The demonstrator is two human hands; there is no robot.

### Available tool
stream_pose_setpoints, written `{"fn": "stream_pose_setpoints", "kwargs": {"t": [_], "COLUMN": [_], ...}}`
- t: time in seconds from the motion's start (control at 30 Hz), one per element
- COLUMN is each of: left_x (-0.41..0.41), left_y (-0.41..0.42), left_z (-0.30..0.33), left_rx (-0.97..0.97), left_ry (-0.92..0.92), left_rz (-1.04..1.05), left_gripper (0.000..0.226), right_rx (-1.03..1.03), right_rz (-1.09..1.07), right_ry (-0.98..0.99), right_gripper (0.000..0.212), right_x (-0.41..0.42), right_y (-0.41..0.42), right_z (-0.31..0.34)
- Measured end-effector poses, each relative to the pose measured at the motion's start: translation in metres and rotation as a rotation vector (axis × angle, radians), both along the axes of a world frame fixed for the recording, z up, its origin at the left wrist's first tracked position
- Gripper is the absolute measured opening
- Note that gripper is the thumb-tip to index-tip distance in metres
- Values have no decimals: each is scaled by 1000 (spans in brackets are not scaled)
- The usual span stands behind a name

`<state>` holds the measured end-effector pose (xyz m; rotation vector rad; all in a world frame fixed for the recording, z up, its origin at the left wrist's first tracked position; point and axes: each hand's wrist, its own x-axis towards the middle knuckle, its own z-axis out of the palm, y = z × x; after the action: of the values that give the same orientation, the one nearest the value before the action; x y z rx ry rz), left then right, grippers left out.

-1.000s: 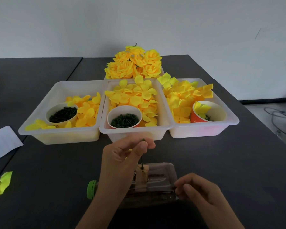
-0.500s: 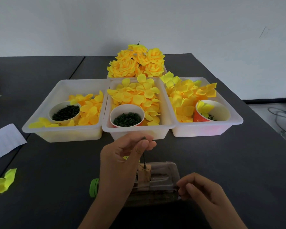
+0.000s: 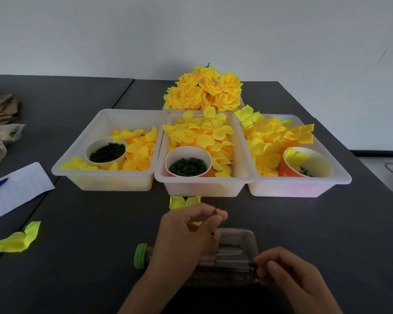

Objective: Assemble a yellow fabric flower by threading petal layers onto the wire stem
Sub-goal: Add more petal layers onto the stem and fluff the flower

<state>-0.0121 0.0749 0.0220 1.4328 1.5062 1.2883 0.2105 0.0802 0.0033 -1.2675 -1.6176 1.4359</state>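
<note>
My left hand [image 3: 186,232] pinches the top of a thin dark wire stem [image 3: 214,223] between thumb and forefinger; the stem stands upright out of a clear plastic bottle [image 3: 234,250] lying on its side with a green cap [image 3: 140,255]. A yellow petal layer [image 3: 184,201] lies on the table just beyond that hand. My right hand [image 3: 288,275] has its fingers curled at the bottle's right end, gripping it. Three white bins hold loose yellow petals: left [image 3: 104,177], middle [image 3: 204,184], right [image 3: 300,186].
Each bin holds a paper cup of small dark green parts [image 3: 187,165]. Finished yellow flowers [image 3: 204,91] are heaped behind the bins. A stray petal [image 3: 17,241] and a paper sheet with a pen [image 3: 16,189] lie at the left; cardboard and bags sit at the far left.
The view has shifted slightly, so a yellow petal layer shows beyond my left hand. Both hands keep their holds on the stem and the bottle.
</note>
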Motion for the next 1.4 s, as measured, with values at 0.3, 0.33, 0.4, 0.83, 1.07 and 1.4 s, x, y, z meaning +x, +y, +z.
{"fn": "stream_pose_setpoints", "kwargs": {"t": [0.3,0.33,0.4,0.83,1.07,1.4], "left_x": [-55,-65,-88,-157,-159,-113], "left_y": [28,38,64,164,156,97], "left_z": [20,24,26,-4,0,65], "left_rx": [-56,-3,79,-453,-227,143], "left_ry": [76,114,273,1041,1009,92], "left_rz": [-222,-145,76,273,477,302], "left_gripper": [29,27,22,40,37,33], "right_rx": [25,25,27,13,-17,108], "right_rz": [-23,-21,-25,-5,-5,93], "right_ry": [-10,-10,-16,-67,-70,-122], "right_gripper": [25,24,23,21,21,24], "right_x": [-3,-2,-2,1,2,-16], "right_y": [-1,-1,-2,-8,-12,5], "right_z": [1,1,0,-1,2,32]}}
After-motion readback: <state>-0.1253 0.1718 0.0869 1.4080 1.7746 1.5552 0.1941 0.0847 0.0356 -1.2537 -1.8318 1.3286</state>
